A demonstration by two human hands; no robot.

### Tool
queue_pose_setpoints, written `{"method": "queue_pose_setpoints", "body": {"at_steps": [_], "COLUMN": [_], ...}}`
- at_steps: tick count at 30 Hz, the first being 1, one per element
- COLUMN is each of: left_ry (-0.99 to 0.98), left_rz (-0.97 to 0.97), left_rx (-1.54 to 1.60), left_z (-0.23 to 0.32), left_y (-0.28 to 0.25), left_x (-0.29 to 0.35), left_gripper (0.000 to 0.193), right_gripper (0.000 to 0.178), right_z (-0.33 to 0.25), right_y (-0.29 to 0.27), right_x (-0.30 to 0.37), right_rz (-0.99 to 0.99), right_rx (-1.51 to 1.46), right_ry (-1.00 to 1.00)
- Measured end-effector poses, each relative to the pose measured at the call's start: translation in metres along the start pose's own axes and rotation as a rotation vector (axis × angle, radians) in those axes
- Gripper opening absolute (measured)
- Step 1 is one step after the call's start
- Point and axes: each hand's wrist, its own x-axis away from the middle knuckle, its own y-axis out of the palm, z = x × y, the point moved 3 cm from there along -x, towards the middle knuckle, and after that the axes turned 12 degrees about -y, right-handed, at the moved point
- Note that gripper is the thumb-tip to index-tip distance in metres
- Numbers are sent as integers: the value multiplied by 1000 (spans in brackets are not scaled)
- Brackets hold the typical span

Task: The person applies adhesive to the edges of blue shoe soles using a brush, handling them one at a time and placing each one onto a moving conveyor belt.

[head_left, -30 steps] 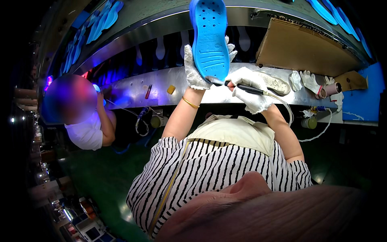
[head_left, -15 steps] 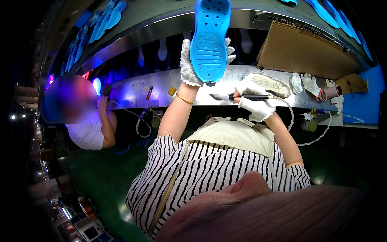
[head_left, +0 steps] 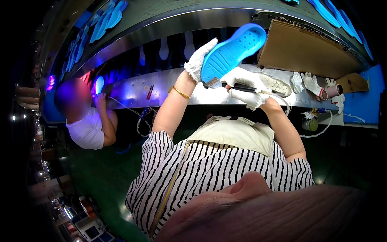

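A blue shoe sole is held up above the metal bench, tilted with its toe toward the upper right. My left hand, in a white glove with bare fingertips, grips it along the heel's left edge; part of the fingers is behind the sole. In my right hand, gloved likewise, is a slim black-handled brush with a pale hose trailing from its rear. The brush's greyish tip reaches the heel end of the sole and seems to touch it.
A white sole, white gloves and a brownish roll lie on the bench's right. Behind stands a cardboard box. Red-handled pliers lie left. A co-worker's hand holds a lit sole. Blue soles line the conveyor.
The blue sole has come lower and turned, its toe swinging right. My right hand has moved slightly left and up, bringing the brush from below the sole to its heel.
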Motion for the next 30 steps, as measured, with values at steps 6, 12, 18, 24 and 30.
{"method": "queue_pose_setpoints", "body": {"at_steps": [6,12,18,24,30], "left_ry": [-71,-152,-147,121,161], "left_rz": [247,155,177,-225,-252], "left_rx": [-252,-376,-293,80,236], "left_z": [-2,0,-5,-22,-37], "left_y": [6,-15,7,-8,-3], "left_x": [5,-11,-1,-16,-9], "left_gripper": [52,51,60,78,78], "right_gripper": [15,15,16,15,10], "right_z": [6,-27,-11,-13,-18], "right_y": [-23,-23,-55,-13,-1], "right_x": [-2,-14,6,14,12], "right_rz": [-80,-43,-45,191,129], "right_rx": [-104,75,38,62,-189], "right_ry": [132,428,300,143,391]}}
